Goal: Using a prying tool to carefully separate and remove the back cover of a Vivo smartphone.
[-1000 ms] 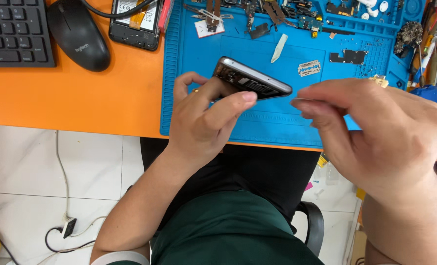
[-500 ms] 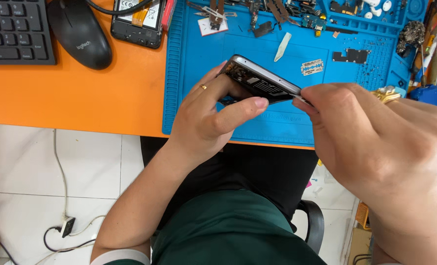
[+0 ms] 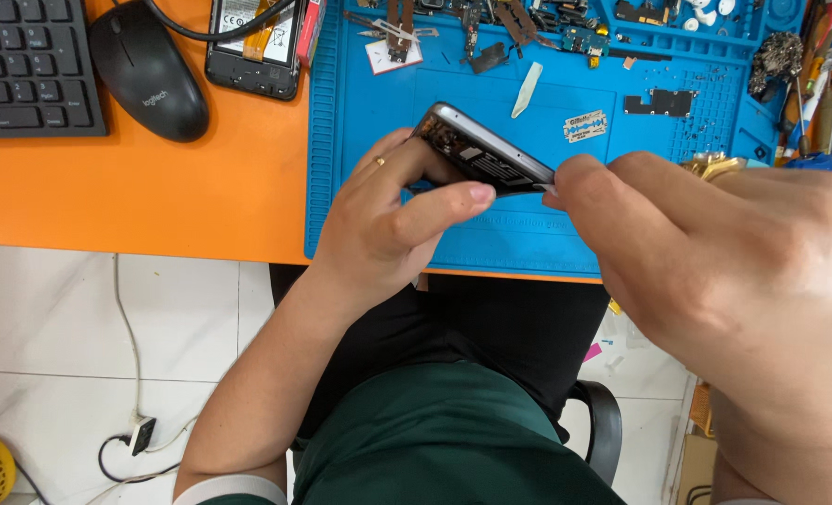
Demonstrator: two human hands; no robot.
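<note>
Head view: left hand grips phone by edges, thumb along near side, phone tilted up off blue mat. Right hand pinched narrow at phone's right end; whatever it holds is hidden by fingertips, cannot tell. Doing it well, by my judgement: keep left grip firm, work gently at seam, avoid prying hard. Phone: slim, silver rim, dark opened face with inner parts showing. Beyond hands: blade, loose parts on mat; mouse far left of left hand.
</note>
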